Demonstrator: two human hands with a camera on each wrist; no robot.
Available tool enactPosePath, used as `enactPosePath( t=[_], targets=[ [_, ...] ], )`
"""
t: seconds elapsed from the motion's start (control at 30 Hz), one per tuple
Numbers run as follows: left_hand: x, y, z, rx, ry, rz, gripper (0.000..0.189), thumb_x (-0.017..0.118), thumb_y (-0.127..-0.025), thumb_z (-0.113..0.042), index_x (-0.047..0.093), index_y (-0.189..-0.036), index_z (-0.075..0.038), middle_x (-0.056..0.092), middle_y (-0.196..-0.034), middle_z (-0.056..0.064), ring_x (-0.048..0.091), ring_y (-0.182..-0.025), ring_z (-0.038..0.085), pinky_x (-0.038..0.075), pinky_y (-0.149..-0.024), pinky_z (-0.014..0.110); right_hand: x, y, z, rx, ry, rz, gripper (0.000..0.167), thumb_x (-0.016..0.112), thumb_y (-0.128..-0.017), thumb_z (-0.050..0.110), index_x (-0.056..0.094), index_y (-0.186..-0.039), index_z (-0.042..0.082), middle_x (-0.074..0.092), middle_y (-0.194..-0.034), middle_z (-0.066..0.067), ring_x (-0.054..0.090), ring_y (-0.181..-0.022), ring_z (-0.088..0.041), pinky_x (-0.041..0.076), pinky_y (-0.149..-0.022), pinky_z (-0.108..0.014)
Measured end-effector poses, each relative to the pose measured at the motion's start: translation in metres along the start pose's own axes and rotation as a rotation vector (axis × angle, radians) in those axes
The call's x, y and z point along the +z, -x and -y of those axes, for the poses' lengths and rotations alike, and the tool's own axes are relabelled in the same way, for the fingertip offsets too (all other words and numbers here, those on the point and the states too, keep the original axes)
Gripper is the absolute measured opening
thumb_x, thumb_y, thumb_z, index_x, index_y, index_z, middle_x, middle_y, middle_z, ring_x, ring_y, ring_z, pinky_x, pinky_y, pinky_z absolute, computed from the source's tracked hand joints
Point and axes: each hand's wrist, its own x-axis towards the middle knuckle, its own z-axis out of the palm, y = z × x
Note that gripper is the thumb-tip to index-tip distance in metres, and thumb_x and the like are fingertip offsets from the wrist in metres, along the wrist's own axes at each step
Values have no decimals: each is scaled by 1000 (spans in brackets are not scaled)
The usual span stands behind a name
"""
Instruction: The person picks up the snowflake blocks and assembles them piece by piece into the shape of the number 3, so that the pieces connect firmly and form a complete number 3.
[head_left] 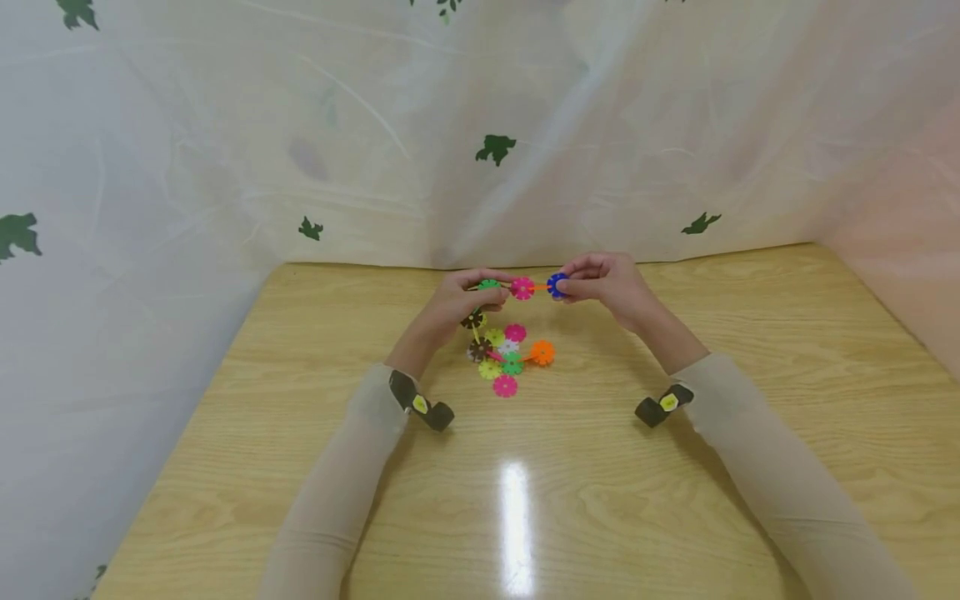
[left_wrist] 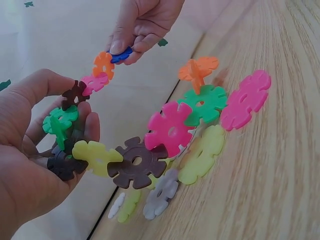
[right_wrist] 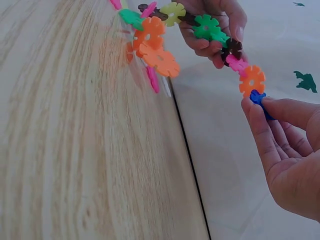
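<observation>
A chain of notched, flower-shaped plastic discs hangs between both hands. My left hand [head_left: 447, 307] holds its middle, with fingers curled round a green disc [left_wrist: 59, 119] and a fingertip at a small brown disc [left_wrist: 75, 95]. A pink disc [head_left: 522, 288] and an orange disc [right_wrist: 252, 80] lead on towards the right hand. There my right hand [head_left: 617, 287] pinches a blue disc [head_left: 556, 286] between thumb and fingers; it meets the orange disc's edge, and whether it is slotted in is hard to tell. Below the left hand, the chain continues through a yellow disc [left_wrist: 98, 158] to a larger brown disc [left_wrist: 136, 162].
The chain's lower end is a cluster with a green disc [head_left: 512, 363], a pink disc [head_left: 506, 386] and crossed orange discs [head_left: 543, 352], low over the wooden table [head_left: 525, 450]. A pale curtain [head_left: 390, 167] with leaf shapes stands behind the table's far edge.
</observation>
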Motion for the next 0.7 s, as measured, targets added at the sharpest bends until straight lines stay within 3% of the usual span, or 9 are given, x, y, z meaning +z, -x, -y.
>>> enactPosePath(
  t=[0.23, 0.37, 0.53, 0.7],
  targets=[
    [3, -1, 1, 18, -12, 21, 29, 68, -96, -3, 69, -124, 3, 68, -122, 23, 59, -117, 53, 59, -97, 39, 2, 1, 0, -3, 7, -23, 8, 72, -92, -2, 72, -99, -2, 76, -82, -1, 76, -77, -19, 64, -75, -30],
    [2, -1, 1, 16, -21, 17, 29, 69, -96, -4, 69, -124, 3, 71, -118, 19, 59, -117, 53, 60, -96, 39, 2, 0, 0, 8, 11, -9, 8, 72, -92, -1, 71, -100, -2, 76, -83, -1, 76, -77, -17, 64, -76, -30],
    [0, 0, -1, 7, -37, 18, 30, 70, -96, -10, 70, -125, -1, 72, -110, 9, 63, -111, 44, 57, -98, 51, 0, 1, 3, 61, 21, -6, 10, 71, -94, 3, 69, -102, -1, 76, -87, -2, 75, -81, -17, 64, -82, -36],
    [-1, 0, -5, 9, -51, 29, 31, 72, -94, -11, 71, -123, -2, 71, -116, 20, 68, -95, 27, 61, -90, 45, -2, 1, 6, 100, 41, -13, 13, 71, -95, 5, 67, -105, -1, 77, -91, -2, 76, -83, -18, 63, -85, -38]
  ],
)
